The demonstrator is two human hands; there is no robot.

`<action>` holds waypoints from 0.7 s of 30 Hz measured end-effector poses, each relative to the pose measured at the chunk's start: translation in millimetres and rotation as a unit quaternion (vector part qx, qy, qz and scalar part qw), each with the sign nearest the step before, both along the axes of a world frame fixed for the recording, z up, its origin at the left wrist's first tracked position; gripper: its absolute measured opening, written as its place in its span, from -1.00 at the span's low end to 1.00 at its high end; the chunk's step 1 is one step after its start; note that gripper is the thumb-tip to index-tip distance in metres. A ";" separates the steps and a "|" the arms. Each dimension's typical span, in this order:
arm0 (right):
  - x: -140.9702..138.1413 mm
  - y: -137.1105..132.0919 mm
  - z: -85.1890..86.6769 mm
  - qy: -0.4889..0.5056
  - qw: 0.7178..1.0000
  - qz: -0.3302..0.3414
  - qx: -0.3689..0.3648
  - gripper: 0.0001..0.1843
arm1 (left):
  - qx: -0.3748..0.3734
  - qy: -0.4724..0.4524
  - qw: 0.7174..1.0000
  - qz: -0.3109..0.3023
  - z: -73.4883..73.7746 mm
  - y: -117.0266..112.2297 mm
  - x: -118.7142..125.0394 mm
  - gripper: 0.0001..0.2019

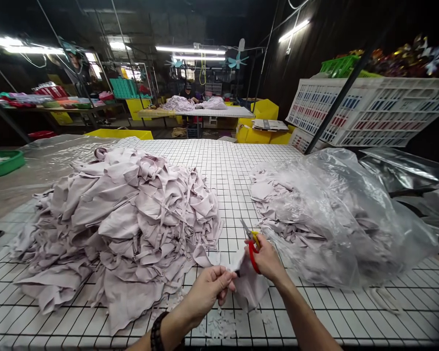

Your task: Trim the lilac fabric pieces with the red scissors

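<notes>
My left hand pinches the top edge of a small pale lilac fabric piece held just above the white gridded table. My right hand grips red-and-yellow scissors, blades pointing up and away, right beside the same piece. A big heap of lilac fabric pieces and strips lies to the left of my hands. A clear plastic bag with more lilac pieces lies to the right. Small white scraps litter the table under my hands.
White slotted crates stand at the back right, with green baskets above them. Yellow bins and another table with fabric, where a person sits, are farther back. A green basin rests at the far left. Clear plastic sheeting covers the left table corner.
</notes>
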State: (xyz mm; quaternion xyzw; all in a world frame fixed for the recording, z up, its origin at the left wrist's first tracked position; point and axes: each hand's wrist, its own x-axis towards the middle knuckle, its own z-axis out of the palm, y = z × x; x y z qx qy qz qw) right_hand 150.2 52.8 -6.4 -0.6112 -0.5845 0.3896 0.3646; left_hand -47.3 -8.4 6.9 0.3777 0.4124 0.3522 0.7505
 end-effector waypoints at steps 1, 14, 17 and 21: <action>0.6 -7.1 5.0 0.060 0.998 0.016 -0.002 -0.75 | 0.017 0.004 1.000 0.015 2.3 1.9 4.6 -0.59; -12.5 -42.5 0.4 0.273 0.961 0.034 0.015 -0.71 | 0.290 0.173 0.939 0.065 16.3 15.9 24.2 -0.73; -8.5 -43.6 0.0 0.252 0.965 0.065 -0.018 -0.71 | 0.220 0.108 0.968 0.048 2.4 23.0 31.1 -0.71; 11.3 -50.8 15.5 0.106 0.990 0.085 -0.029 -0.73 | 0.170 0.051 0.983 0.051 -13.9 30.0 35.9 -0.70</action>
